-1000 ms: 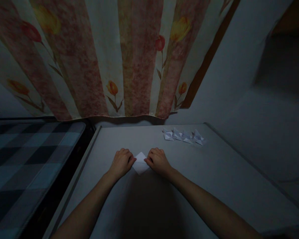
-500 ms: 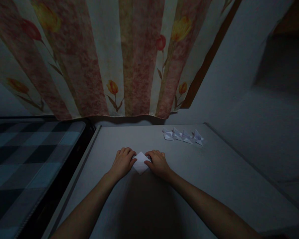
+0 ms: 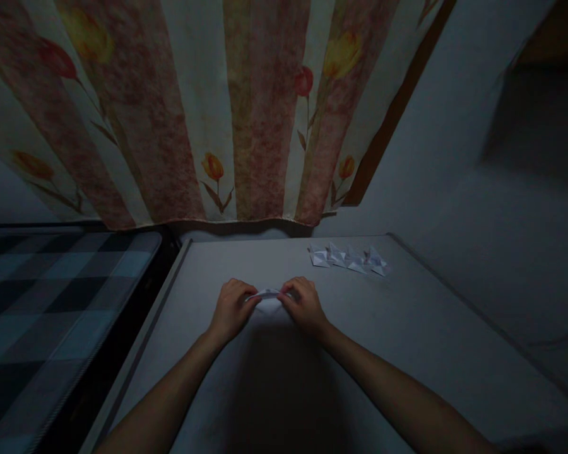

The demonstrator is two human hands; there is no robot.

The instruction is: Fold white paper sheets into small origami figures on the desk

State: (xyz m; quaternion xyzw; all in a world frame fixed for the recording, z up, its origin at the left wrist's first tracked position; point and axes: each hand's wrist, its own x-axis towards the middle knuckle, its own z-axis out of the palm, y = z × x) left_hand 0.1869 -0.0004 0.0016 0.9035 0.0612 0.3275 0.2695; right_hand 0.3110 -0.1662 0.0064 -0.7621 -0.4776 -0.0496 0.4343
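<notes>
A small white folded paper [image 3: 269,306] is held between my two hands, just above or on the pale tabletop [image 3: 388,353]. Its upper edge bows in a curve, with a narrow gap between layers. My left hand [image 3: 233,307] pinches the left end between thumb and fingers. At the right end, my right hand [image 3: 305,305] grips it the same way. Beyond my right hand, several folded white paper figures [image 3: 355,259] with pointed tips stand in a row near the table's far edge.
A striped curtain [image 3: 208,113] with tulips hangs behind the table. To the left lies a checked mattress [image 3: 52,315], with a dark gap between it and the table. A bare wall [image 3: 435,164] rises on the right, and a dark boxy shape [image 3: 544,113] juts out at upper right.
The paper was a flat diamond with its point toward me; now its top edge is bent into a curve and slightly parted. Both hands have turned a little, thumbs raised along that edge.
</notes>
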